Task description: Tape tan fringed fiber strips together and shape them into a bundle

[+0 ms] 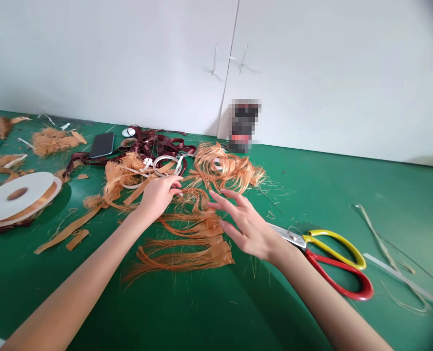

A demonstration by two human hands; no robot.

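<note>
Frayed orange ribbon pieces [211, 253] lie in a row on the green table, their loose threads fanning left and their unfrayed ends at the right. My left hand [158, 196] is over the threads at the row's far end, fingers curled in together; whatever is between its fingertips is too small to make out. Over the unfrayed ends is my right hand [247, 226], fingers spread and holding nothing, its fingertips at or just above the ribbon. Just beyond both hands sits a heap of curled, shiny orange strands [231, 168].
Scissors [297, 239] with yellow and red handles lie beside my right forearm. A white ribbon spool [29, 187] is at the left. Behind are a phone [102, 145], dark brown ribbon [154, 144], a white ring [167, 165] and a blurred dark box [244, 126] against the white wall.
</note>
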